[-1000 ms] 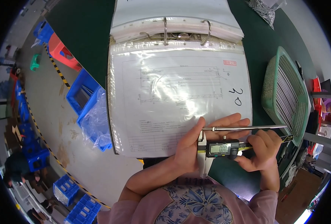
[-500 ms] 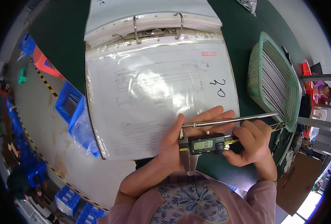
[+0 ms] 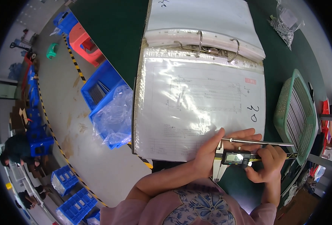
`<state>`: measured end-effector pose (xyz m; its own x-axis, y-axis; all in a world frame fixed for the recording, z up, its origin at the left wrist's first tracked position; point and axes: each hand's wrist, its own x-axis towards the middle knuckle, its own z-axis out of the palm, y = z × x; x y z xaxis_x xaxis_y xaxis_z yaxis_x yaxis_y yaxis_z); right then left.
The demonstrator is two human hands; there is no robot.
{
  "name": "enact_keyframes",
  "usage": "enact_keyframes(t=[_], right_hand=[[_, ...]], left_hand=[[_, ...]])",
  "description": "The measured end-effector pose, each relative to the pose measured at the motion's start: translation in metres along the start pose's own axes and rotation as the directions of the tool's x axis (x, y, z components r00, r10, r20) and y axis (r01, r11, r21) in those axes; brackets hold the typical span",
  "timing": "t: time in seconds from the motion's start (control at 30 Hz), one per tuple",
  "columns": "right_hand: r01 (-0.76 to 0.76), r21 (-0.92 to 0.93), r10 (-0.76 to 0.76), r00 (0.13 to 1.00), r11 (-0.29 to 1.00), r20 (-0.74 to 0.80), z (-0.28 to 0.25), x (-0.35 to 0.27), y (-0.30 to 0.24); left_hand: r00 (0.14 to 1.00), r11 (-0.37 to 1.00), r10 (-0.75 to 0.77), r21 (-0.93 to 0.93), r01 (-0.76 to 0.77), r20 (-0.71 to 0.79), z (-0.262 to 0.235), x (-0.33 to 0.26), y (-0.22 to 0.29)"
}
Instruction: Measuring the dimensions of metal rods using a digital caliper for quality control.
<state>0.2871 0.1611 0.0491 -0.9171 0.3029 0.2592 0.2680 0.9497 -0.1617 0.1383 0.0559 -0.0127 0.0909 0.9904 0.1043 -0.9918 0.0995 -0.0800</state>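
A thin metal rod (image 3: 257,142) lies across the fingers of my left hand (image 3: 206,156), with my thumb at its left end. Just below it is a digital caliper (image 3: 234,158), its jaws at the left, by my left palm, and its small display facing up. My right hand (image 3: 271,163) is closed round the caliper's beam, thumb near the slider's roller. The rod's left end is at the caliper's upper jaws; whether they touch it I cannot tell. Behind my hands lies an open ring binder (image 3: 196,123) showing a technical drawing in a clear sleeve.
A green mesh basket (image 3: 282,112) of similar rods stands at the right of the dark green table (image 3: 113,33). A clear bag of metal parts (image 3: 284,28) lies at the far right. Left of the table are blue bins (image 3: 102,80) and a red stool (image 3: 84,45); people sit farther off.
The view has swung left, so binder, basket and hands sit farther right and more floor shows. Both hands keep their hold on the rod and caliper.
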Motion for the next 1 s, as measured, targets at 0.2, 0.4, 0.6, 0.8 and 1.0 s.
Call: enact_keyframes(t=[0.2,0.4,0.6,0.8,1.0], right_hand=[[0.012,0.016,-0.012,1.000,1.000,0.024,0.0004,0.0004,0.0020],[0.008,0.010,-0.008,0.999,1.000,0.033,-0.0001,0.0000,0.0033],[0.020,0.000,-0.020,1.000,1.000,0.019,0.0008,-0.0014,0.0034],[0.024,0.013,-0.024,1.000,1.000,0.016,0.0010,-0.0015,0.0037],[0.045,-0.001,-0.045,0.999,0.999,0.010,0.0020,-0.0024,0.0052]], left_hand=[[1.000,1.000,0.010,-0.022,-0.010,0.003,-0.0016,0.0003,-0.0007],[1.000,1.000,0.009,-0.024,-0.009,-0.005,-0.0017,0.0008,-0.0009],[1.000,1.000,0.004,-0.023,-0.004,-0.006,-0.0028,0.0003,-0.0020],[1.000,1.000,0.007,-0.022,-0.007,-0.009,-0.0040,0.0003,-0.0021],[1.000,1.000,0.004,-0.031,-0.004,-0.010,-0.0035,0.0000,-0.0032]])
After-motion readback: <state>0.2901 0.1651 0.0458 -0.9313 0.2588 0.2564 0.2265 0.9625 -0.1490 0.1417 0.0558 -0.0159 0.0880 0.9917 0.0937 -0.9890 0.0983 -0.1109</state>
